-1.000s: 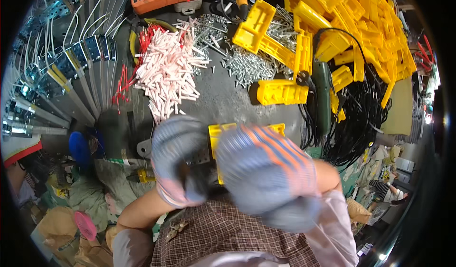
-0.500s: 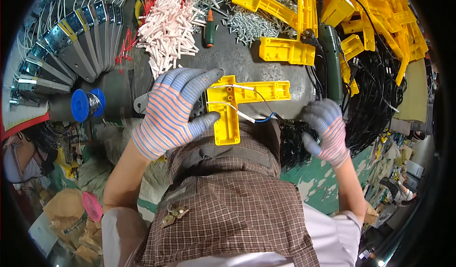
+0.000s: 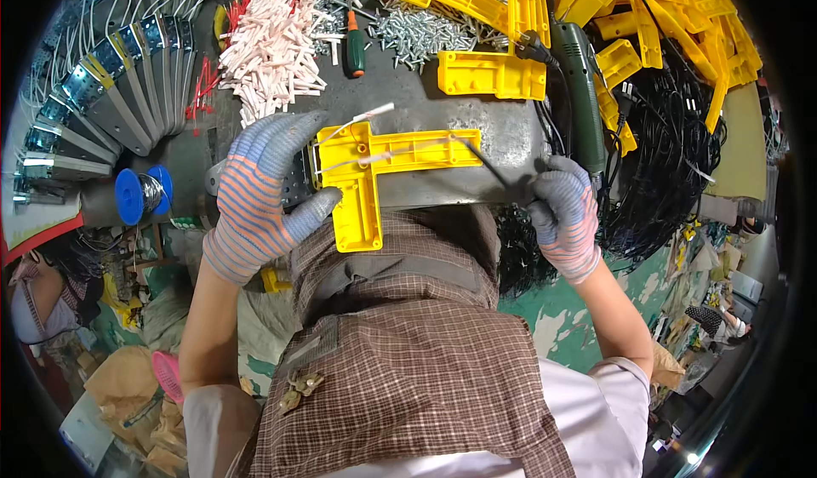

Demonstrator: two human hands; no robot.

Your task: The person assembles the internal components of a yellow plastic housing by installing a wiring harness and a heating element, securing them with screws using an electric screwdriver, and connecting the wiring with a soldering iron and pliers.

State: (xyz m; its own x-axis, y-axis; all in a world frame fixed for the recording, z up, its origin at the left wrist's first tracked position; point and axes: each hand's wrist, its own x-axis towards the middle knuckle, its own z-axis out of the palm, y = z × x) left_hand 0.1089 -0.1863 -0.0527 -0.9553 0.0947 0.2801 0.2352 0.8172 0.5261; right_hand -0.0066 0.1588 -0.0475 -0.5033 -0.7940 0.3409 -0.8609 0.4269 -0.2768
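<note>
Scuffed metal bench (image 3: 502,150); left hand (image 3: 264,197) steadies L-shaped yellow plastic bracket (image 3: 370,171).

yellow plastic pile (image 3: 681,18) cut off at top edge, right hand's (image 3: 563,214) fingertips hidden

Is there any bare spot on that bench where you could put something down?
Only a grey strip of bench between the screw heap and the yellow T-shaped part, and some beside the left hand. Pink tubes, yellow parts and black cables crowd elsewhere.
</note>
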